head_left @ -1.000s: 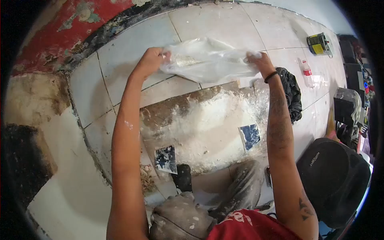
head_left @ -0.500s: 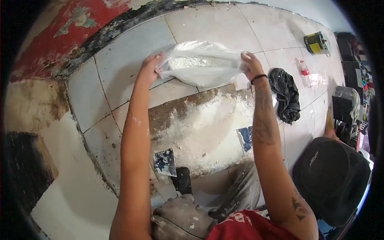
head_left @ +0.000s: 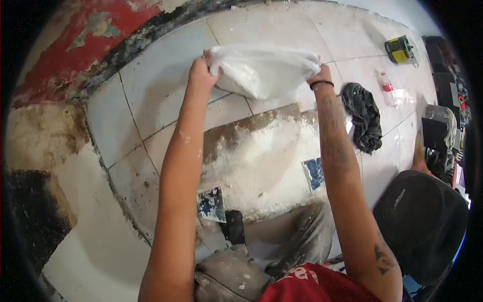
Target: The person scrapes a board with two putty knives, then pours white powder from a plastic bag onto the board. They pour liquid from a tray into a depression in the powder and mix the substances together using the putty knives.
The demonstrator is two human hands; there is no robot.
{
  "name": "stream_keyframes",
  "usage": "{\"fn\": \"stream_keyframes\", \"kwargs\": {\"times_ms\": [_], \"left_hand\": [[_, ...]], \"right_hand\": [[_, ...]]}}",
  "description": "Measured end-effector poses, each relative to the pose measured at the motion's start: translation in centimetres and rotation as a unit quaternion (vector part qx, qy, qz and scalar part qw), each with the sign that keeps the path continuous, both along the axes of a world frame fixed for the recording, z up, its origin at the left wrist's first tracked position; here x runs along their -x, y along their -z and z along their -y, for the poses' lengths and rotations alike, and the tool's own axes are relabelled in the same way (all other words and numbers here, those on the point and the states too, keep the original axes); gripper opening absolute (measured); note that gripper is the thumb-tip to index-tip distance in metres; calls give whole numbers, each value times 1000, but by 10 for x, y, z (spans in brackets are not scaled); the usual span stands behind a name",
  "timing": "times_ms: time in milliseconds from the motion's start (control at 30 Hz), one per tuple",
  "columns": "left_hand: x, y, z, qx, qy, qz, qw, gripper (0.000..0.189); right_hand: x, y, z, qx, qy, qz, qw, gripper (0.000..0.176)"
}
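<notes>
A whitish plastic bag point(head_left: 266, 73) is stretched between my two hands above the tiled floor. My left hand point(head_left: 204, 74) is closed round its left corner. The right corner is gripped by my right hand point(head_left: 319, 75), which has a dark band at the wrist. White material shows faintly through the plastic, and the bag's mouth is not visible from here. Below the bag lies a board point(head_left: 261, 156) smeared with white powder and paste. Two blue-and-white spattered scrapers, a left one point(head_left: 212, 204) and a right one point(head_left: 314, 173), rest on the board's near part.
A crumpled black cloth point(head_left: 363, 118) lies right of my right arm. Farther off stand a plastic bottle point(head_left: 386, 83) and a yellow-and-dark can point(head_left: 401, 50). A black speaker point(head_left: 422, 226) is at the lower right. A patchy wall point(head_left: 60, 65) runs along the left.
The bag's mouth, open toward me with white powder showing, is now turned out of sight. Both hands have tipped the bag, and my left hand has come slightly right and up.
</notes>
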State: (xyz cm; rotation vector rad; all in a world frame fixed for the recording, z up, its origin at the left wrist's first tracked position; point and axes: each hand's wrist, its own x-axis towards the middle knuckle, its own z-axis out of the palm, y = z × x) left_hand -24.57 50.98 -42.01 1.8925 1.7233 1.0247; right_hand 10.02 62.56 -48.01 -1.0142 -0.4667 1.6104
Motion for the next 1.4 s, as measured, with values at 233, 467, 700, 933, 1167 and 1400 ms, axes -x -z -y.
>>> {"fn": "stream_keyframes", "kwargs": {"times_ms": [233,467,700,933,1167,1400], "left_hand": [[30,49,-4,192,-87,689,693,25],[-54,-50,64,-78,-157,-114,978,36],[-96,-69,65,132,99,-320,933,27],[-119,-80,52,73,170,-34,982,17],[-131,3,7,-28,-208,-104,972,34],[-119,16,-22,46,-260,65,962,37]], "right_hand": [[-2,-19,18,120,-42,95,987,44],[35,-102,84,-433,-29,688,582,33],[73,-110,123,-329,-440,645,531,23],[83,-91,91,-186,-275,526,783,25],[97,-47,68,-108,-97,740,657,37],[114,-41,40,-73,-94,703,701,46]]}}
